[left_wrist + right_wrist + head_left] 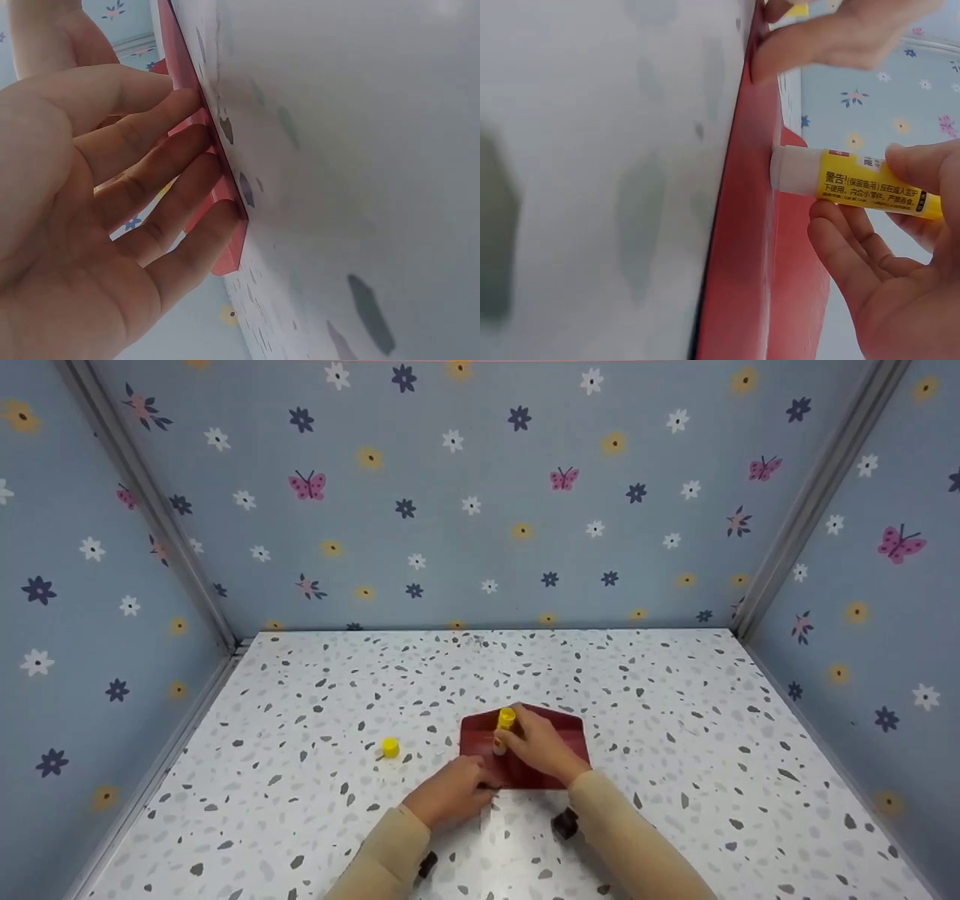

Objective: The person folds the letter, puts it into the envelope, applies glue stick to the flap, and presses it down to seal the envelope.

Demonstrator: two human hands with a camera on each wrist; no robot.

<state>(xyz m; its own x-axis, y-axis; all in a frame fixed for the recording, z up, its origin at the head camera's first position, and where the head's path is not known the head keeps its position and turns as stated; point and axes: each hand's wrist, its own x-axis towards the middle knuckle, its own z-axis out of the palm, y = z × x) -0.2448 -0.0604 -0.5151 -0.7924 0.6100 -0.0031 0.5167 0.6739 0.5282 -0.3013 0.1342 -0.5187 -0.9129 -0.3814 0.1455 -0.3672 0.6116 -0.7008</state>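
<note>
A red paper envelope lies on the table with its flap spread toward the back. My right hand grips a yellow glue stick between thumb and fingers. The stick's white end meets the red paper, and its yellow end points up in the head view. At the envelope's near left corner, my left hand rests its fingertips on the paper; in the left wrist view those fingers are loosely extended along the edge. A small yellow cap sits on the table to the left of the envelope.
The speckled white table is enclosed at the back and both sides by blue flowered panels. Metal posts stand at the corners. Dark wrist devices show beside the sleeves.
</note>
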